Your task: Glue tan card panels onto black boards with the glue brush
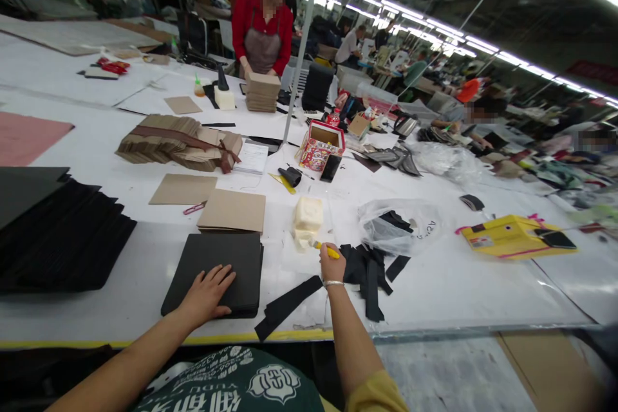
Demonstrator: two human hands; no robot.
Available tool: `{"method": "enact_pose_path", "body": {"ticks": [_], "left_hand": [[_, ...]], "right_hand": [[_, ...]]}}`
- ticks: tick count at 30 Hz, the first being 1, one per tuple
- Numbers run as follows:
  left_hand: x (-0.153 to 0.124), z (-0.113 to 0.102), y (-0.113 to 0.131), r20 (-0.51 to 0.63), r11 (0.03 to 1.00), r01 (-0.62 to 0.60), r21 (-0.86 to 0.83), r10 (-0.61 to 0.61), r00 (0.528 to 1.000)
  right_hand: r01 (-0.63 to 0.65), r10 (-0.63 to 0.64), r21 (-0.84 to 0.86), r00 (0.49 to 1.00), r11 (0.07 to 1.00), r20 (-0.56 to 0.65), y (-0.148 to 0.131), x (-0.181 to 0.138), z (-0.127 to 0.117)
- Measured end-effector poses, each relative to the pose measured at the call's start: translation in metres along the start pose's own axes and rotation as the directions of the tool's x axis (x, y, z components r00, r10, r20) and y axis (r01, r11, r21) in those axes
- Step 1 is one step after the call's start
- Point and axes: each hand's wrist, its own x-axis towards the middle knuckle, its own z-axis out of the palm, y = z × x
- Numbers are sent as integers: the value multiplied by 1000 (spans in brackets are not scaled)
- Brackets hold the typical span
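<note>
My left hand [210,293] lies flat with its fingers spread on a stack of black square panels [212,257]. In my right hand [332,265] is a brush with a yellow handle [332,253]; its tip reaches the foot of a cream-coloured glue container [308,215]. Pale glue seems smeared on the table around that container. Long black strips [290,302] lie between the stack and my right forearm. More black strips [369,270] are heaped just right of my right hand. Beyond the black stack are tan boards [232,210].
A tall pile of black panels [62,232] stands at the left. Farther back are a strapped bundle of tan boards [178,141], a red printed box [321,145] and a thin pole [303,45]. A plastic bag [400,225] and a yellow box [516,237] lie rightward. Across the table stands a person [263,32].
</note>
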Motion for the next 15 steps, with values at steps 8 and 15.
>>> {"method": "enact_pose_path", "body": {"ticks": [8,15], "left_hand": [[2,-23,-47,-260,976,71,-205,-124,958],[17,-44,-113,-130,840,406,-360,-476,870]], "right_hand": [[200,-163,-155,961,967,224,-13,15,25],[323,-259,-153,907,934,331,-17,-1,13]]}}
